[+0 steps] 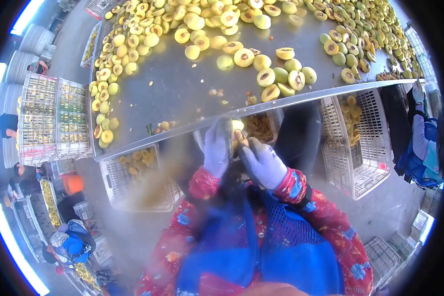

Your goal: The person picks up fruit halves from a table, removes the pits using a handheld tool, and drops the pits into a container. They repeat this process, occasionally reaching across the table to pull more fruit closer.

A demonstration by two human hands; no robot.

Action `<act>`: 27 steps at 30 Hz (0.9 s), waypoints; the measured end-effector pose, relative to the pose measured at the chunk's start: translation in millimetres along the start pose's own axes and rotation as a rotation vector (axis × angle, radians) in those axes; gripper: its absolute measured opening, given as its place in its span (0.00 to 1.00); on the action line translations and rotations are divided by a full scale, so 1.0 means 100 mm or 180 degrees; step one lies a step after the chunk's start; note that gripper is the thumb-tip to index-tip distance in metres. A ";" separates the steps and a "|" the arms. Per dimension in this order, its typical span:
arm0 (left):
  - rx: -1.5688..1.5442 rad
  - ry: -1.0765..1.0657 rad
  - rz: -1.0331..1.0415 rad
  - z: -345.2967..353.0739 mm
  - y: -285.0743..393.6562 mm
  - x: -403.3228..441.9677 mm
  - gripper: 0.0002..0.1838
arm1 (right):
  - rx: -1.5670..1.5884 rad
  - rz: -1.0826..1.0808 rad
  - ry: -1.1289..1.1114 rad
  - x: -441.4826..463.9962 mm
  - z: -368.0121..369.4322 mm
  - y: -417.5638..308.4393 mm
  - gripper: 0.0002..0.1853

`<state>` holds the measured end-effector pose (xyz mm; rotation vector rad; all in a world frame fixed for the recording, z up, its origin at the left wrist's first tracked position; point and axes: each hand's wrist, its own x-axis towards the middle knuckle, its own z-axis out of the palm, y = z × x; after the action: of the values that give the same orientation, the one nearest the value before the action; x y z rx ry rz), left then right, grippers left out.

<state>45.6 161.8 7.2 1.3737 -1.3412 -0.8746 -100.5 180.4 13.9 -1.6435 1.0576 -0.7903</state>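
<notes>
Both my hands are gloved in pale lavender with dark, stained fingers, and they meet just past the near edge of the metal table. My left hand [216, 150] is closed around a yellow peach half [237, 125], its brown centre showing. On the same fruit, from the right, press the closed fingers of my right hand [266, 165]; whether they also hold a small tool is hidden. Nearest on the table lie several halved peaches [296, 79], some with the cut side up.
The metal table [172, 93] carries heaps of halved peaches along its far and left sides. Below its front edge stand a white crate [128, 182] at left and another crate [355, 148] at right. Stacked crates [54, 118] stand left; a person in blue [422, 148] is at right.
</notes>
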 end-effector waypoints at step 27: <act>-0.1093 -0.0053 -0.0373 0.03 -0.62 -0.17 0.20 | 0.6844 0.1755 -0.1885 -0.06 -0.06 0.06 0.23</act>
<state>57.5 172.3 -55.5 1.1851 -1.0703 -1.1392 -109.3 182.6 9.9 0.3308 -0.1367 -0.4840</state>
